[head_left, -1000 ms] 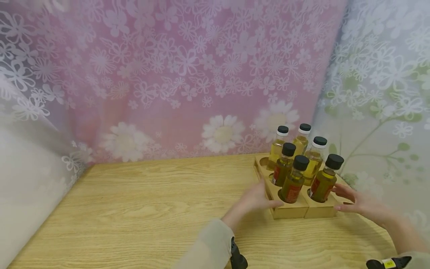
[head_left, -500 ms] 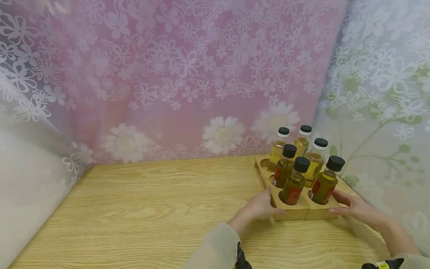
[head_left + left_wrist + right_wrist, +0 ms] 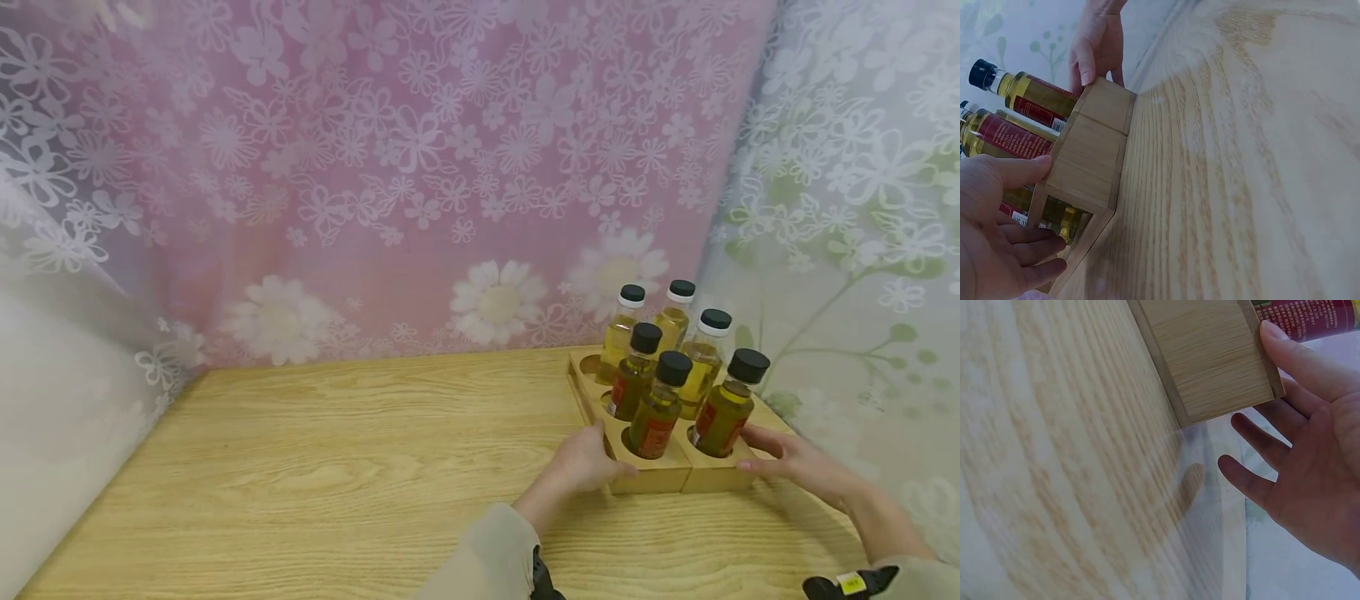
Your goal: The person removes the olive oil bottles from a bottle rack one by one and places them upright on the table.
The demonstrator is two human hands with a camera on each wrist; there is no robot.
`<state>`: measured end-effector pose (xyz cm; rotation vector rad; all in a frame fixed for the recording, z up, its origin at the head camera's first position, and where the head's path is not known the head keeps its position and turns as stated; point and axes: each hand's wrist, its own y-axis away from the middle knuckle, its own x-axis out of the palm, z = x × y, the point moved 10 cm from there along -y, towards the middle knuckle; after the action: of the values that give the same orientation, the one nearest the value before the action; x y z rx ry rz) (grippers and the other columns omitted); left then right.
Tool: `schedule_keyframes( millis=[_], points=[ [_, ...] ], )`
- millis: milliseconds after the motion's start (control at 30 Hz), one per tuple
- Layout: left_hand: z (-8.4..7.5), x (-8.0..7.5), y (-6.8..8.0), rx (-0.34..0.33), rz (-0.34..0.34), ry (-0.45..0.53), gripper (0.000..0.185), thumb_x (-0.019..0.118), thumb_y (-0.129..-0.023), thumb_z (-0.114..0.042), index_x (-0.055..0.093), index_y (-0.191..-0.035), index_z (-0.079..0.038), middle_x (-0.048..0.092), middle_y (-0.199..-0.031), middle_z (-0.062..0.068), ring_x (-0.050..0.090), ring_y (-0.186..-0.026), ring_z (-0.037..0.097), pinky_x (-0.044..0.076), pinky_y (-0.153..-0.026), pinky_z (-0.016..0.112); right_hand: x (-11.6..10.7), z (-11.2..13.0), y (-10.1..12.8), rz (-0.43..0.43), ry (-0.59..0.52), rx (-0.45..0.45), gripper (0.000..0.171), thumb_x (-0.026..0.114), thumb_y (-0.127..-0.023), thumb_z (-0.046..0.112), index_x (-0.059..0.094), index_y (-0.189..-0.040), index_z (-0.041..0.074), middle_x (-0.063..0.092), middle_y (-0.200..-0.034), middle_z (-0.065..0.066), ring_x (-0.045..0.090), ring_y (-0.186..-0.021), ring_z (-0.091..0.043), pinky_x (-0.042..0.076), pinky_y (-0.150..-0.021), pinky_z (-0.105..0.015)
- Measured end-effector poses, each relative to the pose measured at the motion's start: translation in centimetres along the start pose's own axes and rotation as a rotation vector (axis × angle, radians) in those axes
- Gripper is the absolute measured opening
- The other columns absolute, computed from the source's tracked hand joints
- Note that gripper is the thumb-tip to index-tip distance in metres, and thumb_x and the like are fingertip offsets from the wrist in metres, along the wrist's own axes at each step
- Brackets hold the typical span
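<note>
A low wooden bottle rack [image 3: 649, 481], with a seam down its front, stands at the table's right side. It holds several oil bottles upright: dark-capped ones with red labels [image 3: 654, 429] in front, paler ones with white collars [image 3: 701, 371] behind. My left hand [image 3: 579, 463] is at its front left corner, thumb at the front edge, fingers loosely bent along the open side. At the front right corner is my right hand [image 3: 806, 468]. In the right wrist view its thumb touches the upper edge of the rack [image 3: 1210, 356], and the lower fingers spread apart.
The wood-grain table [image 3: 337, 467] stretches to the left of the rack. A pink flowered curtain [image 3: 420, 167] hangs along the back edge, and a pale one [image 3: 847, 250] hangs close on the right. One round rack hole [image 3: 590, 364] at the back left holds no bottle.
Both hands have drawn in against the rack's front corners, the left moving right and the right moving left. Rack and bottles keep their places, and little differs over the last half second.
</note>
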<state>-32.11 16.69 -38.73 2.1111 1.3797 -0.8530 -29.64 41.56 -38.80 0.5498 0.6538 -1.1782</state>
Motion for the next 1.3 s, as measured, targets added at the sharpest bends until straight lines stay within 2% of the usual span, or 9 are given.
schedule_keyframes(
  millis=[133, 200, 300, 400, 600, 933, 1067, 1167, 1300],
  points=[
    [0.0, -0.1, -0.1, -0.007, -0.015, -0.021, 0.083, 0.079, -0.07, -0.042, 0.044, -0.139, -0.011, 0.055, -0.129, 0.003, 0.053, -0.114, 0.018, 0.046, -0.086, 0.029, 0.1, -0.1, 0.0, 0.015, -0.014, 0.018, 0.066, 0.054, -0.094, 0.017, 0.019, -0.139, -0.016, 0.026, -0.136, -0.041, 0.035, -0.124, -0.04, 0.039, -0.086, -0.059],
    [-0.1, -0.1, -0.1, -0.003, -0.017, -0.033, 0.083, 0.079, -0.07, -0.042, 0.044, -0.138, -0.011, 0.056, -0.127, 0.004, 0.054, -0.113, 0.018, 0.047, -0.085, 0.029, 0.1, -0.1, 0.0, 0.023, -0.037, 0.019, 0.066, 0.054, -0.094, 0.016, 0.018, -0.139, -0.017, 0.025, -0.136, -0.041, 0.038, -0.124, -0.034, 0.039, -0.086, -0.06],
    [-0.2, -0.2, -0.2, 0.004, -0.019, -0.033, 0.082, 0.08, -0.07, -0.042, 0.045, -0.138, -0.01, 0.056, -0.127, 0.004, 0.054, -0.113, 0.019, 0.047, -0.085, 0.028, -0.1, -0.3, 0.1, 0.022, -0.046, 0.033, 0.066, 0.055, -0.094, 0.017, 0.02, -0.139, -0.016, 0.026, -0.137, -0.04, 0.041, -0.113, 0.004, 0.043, -0.086, -0.051],
    [0.0, -0.3, -0.2, 0.01, -0.022, -0.024, 0.082, 0.08, -0.07, -0.04, 0.045, -0.137, -0.009, 0.055, -0.129, 0.004, 0.053, -0.115, 0.019, 0.046, -0.087, 0.028, 0.0, -0.1, 0.1, 0.028, -0.065, 0.015, 0.065, 0.056, -0.093, 0.016, 0.022, -0.139, -0.016, 0.028, -0.135, -0.041, 0.033, -0.099, 0.022, 0.045, -0.083, -0.04],
    [0.5, -1.1, 0.0, 0.025, -0.02, -0.008, 0.082, 0.081, -0.069, -0.039, 0.046, -0.136, -0.007, 0.055, -0.128, 0.005, 0.052, -0.115, 0.02, 0.046, -0.088, 0.029, 0.2, 0.9, -0.2, 0.027, -0.1, -0.005, 0.063, 0.057, -0.092, 0.014, 0.026, -0.138, -0.015, 0.031, -0.135, -0.039, 0.033, -0.1, 0.023, 0.043, -0.077, -0.021],
    [2.2, -2.6, 1.2, 0.028, -0.017, 0.015, 0.075, 0.082, -0.069, -0.035, 0.051, -0.131, -0.006, 0.06, -0.119, 0.006, 0.056, -0.108, 0.022, 0.048, -0.083, 0.031, 1.8, 1.9, -0.6, 0.062, -0.137, 0.019, 0.066, 0.059, -0.091, 0.017, 0.026, -0.139, -0.013, 0.033, -0.135, -0.037, 0.038, -0.1, 0.02, 0.045, -0.079, -0.024],
    [2.8, -3.2, 1.5, 0.044, -0.018, 0.031, 0.069, 0.082, -0.069, -0.034, 0.055, -0.126, -0.005, 0.063, -0.108, 0.005, 0.059, -0.099, 0.02, 0.049, -0.076, 0.031, 2.4, 2.9, -1.1, 0.086, -0.119, -0.003, 0.065, 0.058, -0.091, 0.017, 0.026, -0.14, -0.012, 0.033, -0.136, -0.037, 0.045, -0.121, -0.013, 0.043, -0.089, -0.047],
    [3.3, -3.7, 1.8, 0.051, -0.016, 0.046, 0.068, 0.083, -0.069, -0.033, 0.055, -0.124, -0.005, 0.063, -0.105, 0.004, 0.06, -0.096, 0.02, 0.049, -0.074, 0.031, 2.7, 3.6, -1.6, 0.08, -0.096, -0.017, 0.065, 0.061, -0.09, 0.018, 0.03, -0.139, -0.012, 0.036, -0.134, -0.036, 0.032, -0.125, -0.049, 0.033, -0.089, -0.064],
    [3.9, -4.3, 2.2, 0.055, -0.011, 0.069, 0.07, 0.082, -0.069, -0.031, 0.053, -0.126, -0.001, 0.063, -0.104, 0.006, 0.059, -0.095, 0.022, 0.049, -0.074, 0.032, 3.2, 4.4, -2.2, 0.065, -0.085, -0.038, 0.065, 0.063, -0.088, 0.018, 0.034, -0.137, -0.012, 0.041, -0.132, -0.034, 0.027, -0.123, -0.056, 0.031, -0.089, -0.066]
  ],
)
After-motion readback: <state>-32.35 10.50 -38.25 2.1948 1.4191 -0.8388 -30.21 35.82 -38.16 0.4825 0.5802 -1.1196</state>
